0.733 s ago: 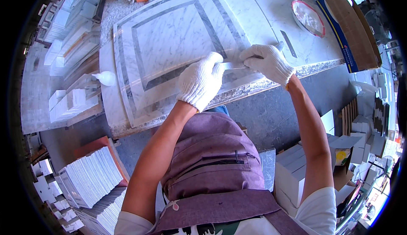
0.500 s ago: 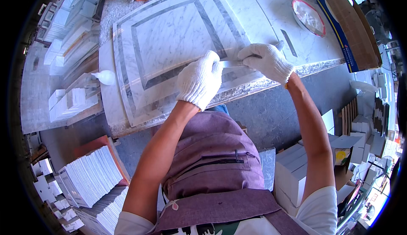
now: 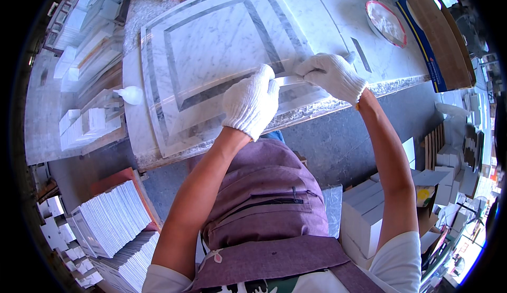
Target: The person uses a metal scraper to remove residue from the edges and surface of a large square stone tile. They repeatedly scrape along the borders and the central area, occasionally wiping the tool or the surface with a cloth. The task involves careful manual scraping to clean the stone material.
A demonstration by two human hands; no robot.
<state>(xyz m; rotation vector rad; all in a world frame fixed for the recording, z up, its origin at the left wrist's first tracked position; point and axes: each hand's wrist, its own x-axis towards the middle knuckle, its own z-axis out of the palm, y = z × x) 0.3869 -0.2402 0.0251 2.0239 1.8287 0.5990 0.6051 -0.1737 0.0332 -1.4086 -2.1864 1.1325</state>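
Between my gloved hands stretches a thin pale strip [image 3: 289,80], with an end gripped in each. My left hand [image 3: 251,101], in a white knitted glove, is closed on its left end. Closed round the other end is my right hand [image 3: 332,76], gloved the same way; a grey tip shows at its far side, and I cannot tell whether it is a stained fingertip or a held thing. Both hands are over the near edge of a white marble panel [image 3: 222,39] with grey inlaid bands. To the right lies a loose dark grey strip [image 3: 361,54] on a pale slab.
A red-rimmed bowl of white material [image 3: 386,23] and a cardboard box [image 3: 438,34] stand at the right. A white squeeze bottle [image 3: 130,95] lies left of the panel. Stacked tiles [image 3: 113,219] and white boxes [image 3: 364,219] flank me below the worktable edge [image 3: 311,110].
Hardly anything differs. My hands have shifted very slightly, and the pale strip between them is still held at both ends.
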